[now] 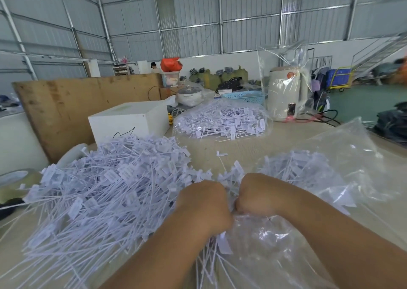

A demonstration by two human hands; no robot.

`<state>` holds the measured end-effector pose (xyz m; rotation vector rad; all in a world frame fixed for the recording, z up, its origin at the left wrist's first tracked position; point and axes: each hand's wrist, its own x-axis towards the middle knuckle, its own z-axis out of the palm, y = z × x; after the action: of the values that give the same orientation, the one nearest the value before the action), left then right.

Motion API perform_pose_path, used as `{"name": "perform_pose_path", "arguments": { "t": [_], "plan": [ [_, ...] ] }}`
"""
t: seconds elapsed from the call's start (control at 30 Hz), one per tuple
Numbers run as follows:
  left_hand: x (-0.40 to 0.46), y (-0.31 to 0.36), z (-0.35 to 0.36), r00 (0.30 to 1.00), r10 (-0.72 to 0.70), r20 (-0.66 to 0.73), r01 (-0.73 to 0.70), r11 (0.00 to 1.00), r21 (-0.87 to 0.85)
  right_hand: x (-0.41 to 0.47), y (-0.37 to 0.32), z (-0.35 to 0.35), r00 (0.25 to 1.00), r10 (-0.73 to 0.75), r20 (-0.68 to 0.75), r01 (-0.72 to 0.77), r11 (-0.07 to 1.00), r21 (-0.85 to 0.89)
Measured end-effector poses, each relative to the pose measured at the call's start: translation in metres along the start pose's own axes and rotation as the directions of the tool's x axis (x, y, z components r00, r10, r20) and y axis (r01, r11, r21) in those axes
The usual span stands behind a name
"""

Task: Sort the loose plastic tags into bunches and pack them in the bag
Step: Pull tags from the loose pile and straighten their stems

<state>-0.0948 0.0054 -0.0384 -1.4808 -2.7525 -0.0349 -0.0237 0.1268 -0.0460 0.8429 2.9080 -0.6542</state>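
Nearest the camera, two bare forearms met over the tabletop, and the left hand (203, 208) and the right hand (256, 195) were both clenched, knuckles almost touching, around a bunch of thin white plastic tags (222, 247) whose stems fanned out below the wrists; the grip looked meant to square the stems together, likely before they went into a bag, though the fingers themselves were hidden. Under and to the right of the right hand lay a crumpled clear plastic bag (286, 240), its mouth seemingly kept close so the bunch need travel little. Left of the left hand spread the big loose heap of white tags (105, 185), within easy reach for gathering; small print showed on the flags but was too blurred to read. Beyond the right hand another clear bag (308, 169) held tags already. Farther ahead sat a white rectangular box (130, 121) with a dark scribble on its front, a filled transparent sack of tags (222, 118), and a cream kettle wrapped in clear film (286, 92) bearing an orange sticker, not legible
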Motion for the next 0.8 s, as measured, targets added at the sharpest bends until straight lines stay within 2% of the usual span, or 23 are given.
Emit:
{"name": "perform_pose_path", "arguments": {
  "t": [0.1,0.33,0.43,0.57,0.63,0.8],
  "plan": [
    [0.004,0.006,0.004,0.998,-0.039,-0.04,0.038,0.999,-0.03,-0.002,-0.003,0.001,1.0,-0.009,0.006,0.009,0.999,0.036],
    [0.01,-0.001,0.014,0.991,-0.098,-0.087,0.072,0.96,-0.269,-0.002,-0.001,0.003,0.997,-0.005,-0.081,0.016,0.99,0.137],
    [0.01,-0.013,0.012,0.994,-0.097,-0.041,0.066,0.878,-0.474,-0.003,-0.001,0.002,0.996,0.031,-0.087,-0.01,0.972,0.234],
    [0.01,-0.024,-0.001,0.995,-0.095,-0.033,0.041,0.682,-0.73,-0.01,-0.004,-0.002,0.996,0.063,-0.061,-0.035,0.923,0.383],
    [0.008,-0.024,-0.004,0.996,-0.072,-0.047,0.012,0.653,-0.757,-0.013,-0.007,-0.002,0.996,0.071,-0.049,-0.04,0.883,0.467],
    [0.006,-0.018,0.004,0.989,0.022,-0.147,-0.12,0.702,-0.702,-0.015,-0.016,0.002,0.996,0.027,-0.081,0.026,0.808,0.588]
  ]
}}
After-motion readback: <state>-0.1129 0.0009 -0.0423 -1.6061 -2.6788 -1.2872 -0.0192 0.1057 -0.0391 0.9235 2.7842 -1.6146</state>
